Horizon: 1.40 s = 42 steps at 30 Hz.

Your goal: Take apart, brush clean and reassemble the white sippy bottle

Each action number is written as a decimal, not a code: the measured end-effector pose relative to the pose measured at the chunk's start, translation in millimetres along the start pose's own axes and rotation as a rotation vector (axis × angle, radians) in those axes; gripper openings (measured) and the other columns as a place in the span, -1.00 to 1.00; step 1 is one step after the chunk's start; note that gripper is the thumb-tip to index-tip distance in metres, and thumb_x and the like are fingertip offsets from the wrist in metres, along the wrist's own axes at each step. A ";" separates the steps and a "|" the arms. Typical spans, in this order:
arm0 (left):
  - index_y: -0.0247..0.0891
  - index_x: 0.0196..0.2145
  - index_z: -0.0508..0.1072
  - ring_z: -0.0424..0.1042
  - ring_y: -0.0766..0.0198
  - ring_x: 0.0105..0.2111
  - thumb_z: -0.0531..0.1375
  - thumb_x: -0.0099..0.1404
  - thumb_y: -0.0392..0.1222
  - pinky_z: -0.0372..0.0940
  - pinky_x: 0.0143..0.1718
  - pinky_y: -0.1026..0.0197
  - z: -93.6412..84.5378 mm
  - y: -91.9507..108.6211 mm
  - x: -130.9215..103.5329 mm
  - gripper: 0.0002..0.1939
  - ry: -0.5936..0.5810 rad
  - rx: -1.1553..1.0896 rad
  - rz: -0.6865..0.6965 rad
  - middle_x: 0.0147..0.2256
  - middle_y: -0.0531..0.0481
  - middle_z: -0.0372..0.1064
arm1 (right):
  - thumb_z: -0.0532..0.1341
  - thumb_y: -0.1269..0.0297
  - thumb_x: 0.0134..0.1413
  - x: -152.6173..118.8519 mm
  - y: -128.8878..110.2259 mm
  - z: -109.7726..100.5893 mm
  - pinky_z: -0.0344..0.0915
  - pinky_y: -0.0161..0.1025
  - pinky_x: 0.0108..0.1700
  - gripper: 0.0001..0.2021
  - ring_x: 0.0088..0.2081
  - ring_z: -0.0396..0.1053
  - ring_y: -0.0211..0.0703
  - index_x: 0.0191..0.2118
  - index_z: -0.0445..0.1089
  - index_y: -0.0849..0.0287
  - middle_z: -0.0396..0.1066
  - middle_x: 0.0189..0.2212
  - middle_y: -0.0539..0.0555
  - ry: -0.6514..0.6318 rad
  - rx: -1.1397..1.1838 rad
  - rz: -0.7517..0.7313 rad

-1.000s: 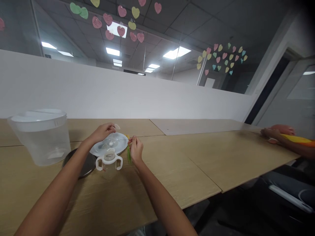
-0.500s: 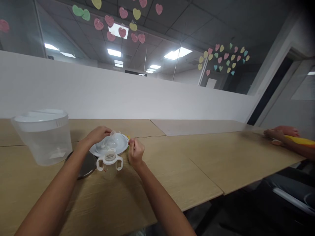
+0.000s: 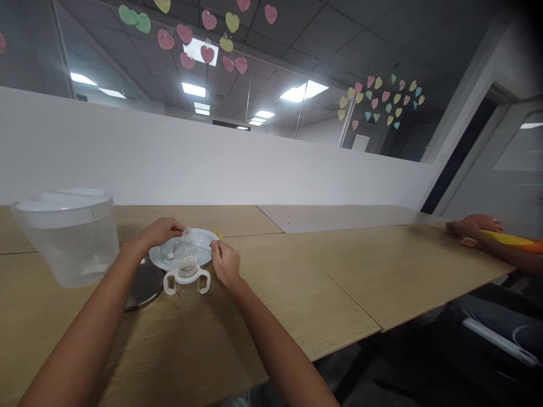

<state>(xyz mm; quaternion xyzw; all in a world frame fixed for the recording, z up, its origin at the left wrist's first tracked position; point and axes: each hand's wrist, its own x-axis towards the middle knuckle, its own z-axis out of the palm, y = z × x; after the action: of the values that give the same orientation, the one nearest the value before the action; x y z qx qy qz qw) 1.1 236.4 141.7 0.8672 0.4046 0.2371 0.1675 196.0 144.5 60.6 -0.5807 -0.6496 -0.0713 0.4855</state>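
Note:
My left hand [image 3: 163,230] reaches over the far side of a white plate [image 3: 159,257]. Its bent fingertips close at the tip of a clear bottle nipple [image 3: 186,247], which stands tip up above the plate. At the plate's right edge my right hand [image 3: 225,263] is closed in a pinch on a thin rod [image 3: 206,248] that points left towards the nipple. In front of the plate stands an uncapped clear baby bottle [image 3: 187,291] with two white handles. A small white ball [image 3: 171,256] lies beside the nipple.
Left stands a large translucent bucket [image 3: 85,243] with a white rim. A dark round tray [image 3: 144,285] lies partly under my left forearm. Something yellow [image 3: 219,235] peeks out behind the plate. Far right, another person's hand [image 3: 460,229] rests near red and yellow items [image 3: 504,238].
My right hand has moved slightly left and turned, bringing the thin rod lower, across the plate's edge. My left hand and the nipple have shifted slightly left. The whole view has shifted a little.

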 end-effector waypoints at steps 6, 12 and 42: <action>-0.13 -0.44 0.58 0.44 0.12 -0.36 0.14 -0.04 0.04 0.25 -0.35 0.27 -8.4 7.6 -2.1 -0.69 0.055 0.054 -0.027 -0.40 0.03 0.52 | -0.25 0.23 0.31 13.0 12.8 -10.4 0.22 -0.34 -0.21 -0.57 -0.18 0.40 -0.22 -0.04 0.31 0.16 0.46 -0.21 0.08 -0.181 -0.156 0.440; -0.11 -0.33 0.59 0.46 0.10 -0.23 0.13 0.01 0.07 0.26 -0.26 0.25 -15.9 18.8 -5.7 -0.64 0.191 0.146 -0.050 -0.20 0.00 0.50 | 0.28 0.26 -0.12 6.5 23.7 -3.4 0.24 -0.24 -0.33 -0.83 -0.25 0.43 0.07 -0.37 0.43 0.24 0.48 -0.32 0.24 -0.495 -0.288 0.468; -0.23 -0.38 0.48 0.44 0.15 -0.20 0.25 -0.01 0.04 0.28 -0.15 0.22 -21.7 50.0 -12.2 -0.69 0.681 -0.185 -0.137 -0.27 -0.02 0.48 | 0.07 0.29 0.14 -0.8 19.6 -10.0 0.00 -0.35 -0.53 -0.74 -0.65 0.22 -0.36 -0.18 0.49 0.15 0.35 -0.70 -0.03 0.221 -0.200 -0.631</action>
<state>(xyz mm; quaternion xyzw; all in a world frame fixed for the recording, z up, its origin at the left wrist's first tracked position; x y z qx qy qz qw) 13.5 198.3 180.5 0.6905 0.4713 0.5362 0.1163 217.5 143.6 56.0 -0.3849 -0.7304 -0.3434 0.4477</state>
